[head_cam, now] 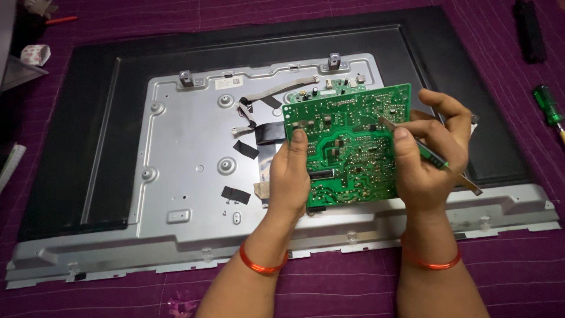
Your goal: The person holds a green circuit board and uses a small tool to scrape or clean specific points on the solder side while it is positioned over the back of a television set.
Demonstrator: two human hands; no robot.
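The left hand (289,176) is closed on the left edge of a green circuit board (347,147), held solder side up above the grey metal back plate (188,153) of a flat screen panel lying on purple cloth (518,271). The right hand (429,153) grips the board's right edge and pinches a thin tool (429,154), tip on the board; its far end is hard to make out. The board hides part of the plate's wiring. A green-handled screwdriver (548,106) is cut off at the right edge.

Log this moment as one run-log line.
left hand: holds green circuit board | right hand: tweezers tip on board | beneath: metal back panel
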